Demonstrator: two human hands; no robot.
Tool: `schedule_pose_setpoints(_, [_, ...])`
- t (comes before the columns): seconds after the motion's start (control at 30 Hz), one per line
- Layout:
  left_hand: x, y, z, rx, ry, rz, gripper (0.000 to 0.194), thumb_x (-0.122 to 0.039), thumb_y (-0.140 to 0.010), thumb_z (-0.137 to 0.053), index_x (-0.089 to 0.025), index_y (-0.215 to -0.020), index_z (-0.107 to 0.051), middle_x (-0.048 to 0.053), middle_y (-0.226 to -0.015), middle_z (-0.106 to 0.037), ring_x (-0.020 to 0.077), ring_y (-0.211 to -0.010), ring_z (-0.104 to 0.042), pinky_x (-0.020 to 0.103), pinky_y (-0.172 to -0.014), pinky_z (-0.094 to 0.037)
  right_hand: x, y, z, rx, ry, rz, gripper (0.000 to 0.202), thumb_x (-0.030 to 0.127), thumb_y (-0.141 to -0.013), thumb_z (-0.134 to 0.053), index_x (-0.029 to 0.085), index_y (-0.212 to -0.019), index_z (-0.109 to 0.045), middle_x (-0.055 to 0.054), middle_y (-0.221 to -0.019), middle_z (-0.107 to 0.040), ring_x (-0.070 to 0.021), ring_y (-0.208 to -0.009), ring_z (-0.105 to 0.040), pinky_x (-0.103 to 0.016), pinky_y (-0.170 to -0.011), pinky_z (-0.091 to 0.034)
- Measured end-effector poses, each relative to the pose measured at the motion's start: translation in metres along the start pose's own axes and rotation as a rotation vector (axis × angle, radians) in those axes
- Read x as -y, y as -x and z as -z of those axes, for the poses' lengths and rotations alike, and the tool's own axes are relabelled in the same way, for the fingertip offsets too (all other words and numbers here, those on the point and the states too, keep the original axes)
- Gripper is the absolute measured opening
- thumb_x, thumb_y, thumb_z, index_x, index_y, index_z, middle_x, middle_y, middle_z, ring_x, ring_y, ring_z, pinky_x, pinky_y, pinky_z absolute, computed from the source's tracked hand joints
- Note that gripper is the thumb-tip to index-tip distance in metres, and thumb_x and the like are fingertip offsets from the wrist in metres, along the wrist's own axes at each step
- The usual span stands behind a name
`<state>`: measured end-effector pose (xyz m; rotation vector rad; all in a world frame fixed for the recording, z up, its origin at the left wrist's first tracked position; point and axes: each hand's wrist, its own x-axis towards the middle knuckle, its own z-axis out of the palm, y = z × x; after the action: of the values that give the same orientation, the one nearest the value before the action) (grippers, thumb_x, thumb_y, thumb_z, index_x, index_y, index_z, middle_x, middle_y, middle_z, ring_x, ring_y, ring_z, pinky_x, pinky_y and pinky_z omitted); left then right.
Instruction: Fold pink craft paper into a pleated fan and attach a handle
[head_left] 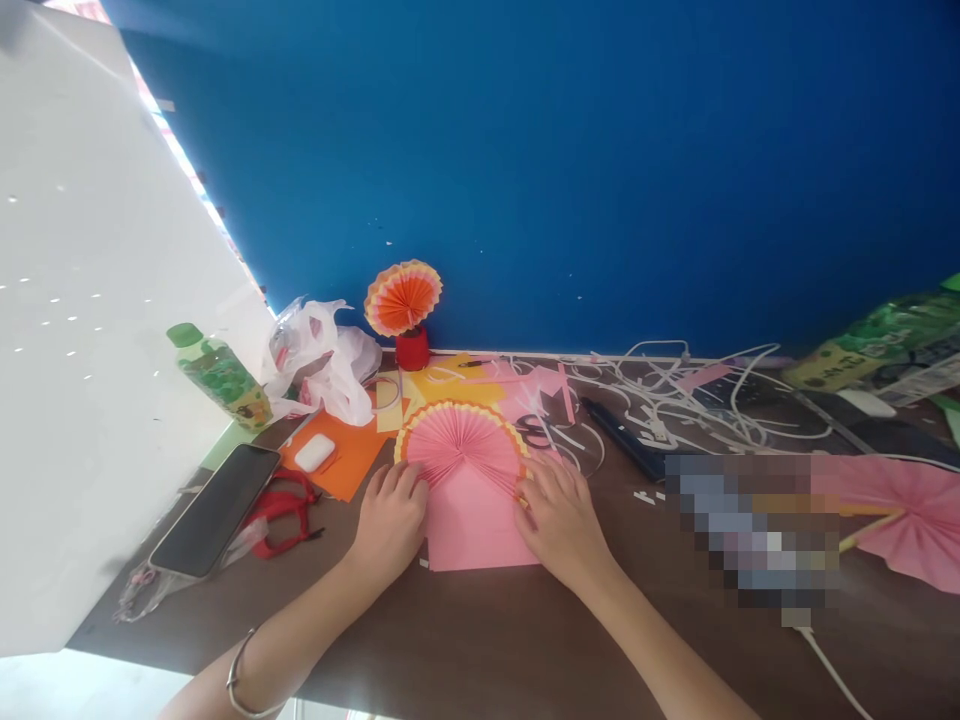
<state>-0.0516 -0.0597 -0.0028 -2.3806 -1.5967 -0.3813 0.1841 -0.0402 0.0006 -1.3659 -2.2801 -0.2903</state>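
Two hands frame a pleated fan on the table.
The left hand and right hand lie palm down, well apart, forearms slanting in from the near side, fingers bent at the fan's two ends; whether either pinches the paper, I cannot tell. The fan, pink paper in sharp creases with an orange and yellow scalloped rim, lies mid-table, partly over a smooth pink sheet. Its arc points far, its pleats meet at the middle, and its long axis runs left to right.
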Motion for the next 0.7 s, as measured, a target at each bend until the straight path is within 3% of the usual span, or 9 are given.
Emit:
schedule_pose_setpoints(0.17, [0.000, -0.001, 0.005, 0.013, -0.044, 0.061, 0.024, -0.002, -0.073, -0.045, -0.016, -0.085, -0.060, 0.009, -0.111, -0.059, 0.0254, -0.101, -0.052, 0.041, -0.090, -0.039, -0.009, -0.001, -0.005, -0.044, 0.051, -0.053, 0.021, 0.018, -0.082, -0.042, 0.019, -0.074, -0.061, -0.009, -0.109, -0.060, -0.0252, -0.112, -0.045, -0.045, -0.101, -0.027])
schedule_pose_setpoints(0.43, [0.009, -0.006, 0.001, 0.085, 0.065, 0.139, 0.023, -0.005, -0.079, -0.040, -0.018, -0.092, -0.055, 0.008, -0.109, -0.057, 0.0222, -0.102, -0.051, 0.036, -0.085, -0.041, -0.026, -0.005, -0.008, 0.072, -0.047, 0.007, 0.024, 0.017, -0.086, -0.033, 0.020, -0.086, -0.057, -0.007, -0.112, -0.060, -0.0215, -0.113, -0.048, -0.047, -0.103, -0.021])
schedule_pose_setpoints(0.53, [0.014, -0.008, -0.001, 0.155, 0.095, 0.171, 0.029, -0.005, -0.079, -0.038, -0.019, -0.100, -0.052, 0.009, -0.106, -0.056, 0.0221, -0.096, -0.052, 0.036, -0.082, -0.042, -0.029, -0.006, -0.010, 0.104, -0.090, 0.013, 0.025, 0.018, -0.083, -0.035, 0.018, -0.099, -0.054, -0.010, -0.120, -0.055, -0.0221, -0.117, -0.045, -0.046, -0.103, -0.023])
schedule_pose_setpoints(0.7, [0.027, -0.011, -0.008, 0.163, 0.178, 0.129, 0.042, 0.001, -0.074, -0.037, -0.018, -0.110, -0.050, 0.011, -0.107, -0.053, 0.0233, -0.098, -0.050, 0.038, -0.083, -0.041, -0.024, -0.009, -0.013, 0.126, -0.096, 0.029, 0.042, 0.023, -0.082, -0.038, 0.015, -0.123, -0.042, -0.013, -0.127, -0.050, -0.0247, -0.121, -0.042, -0.050, -0.102, -0.025])
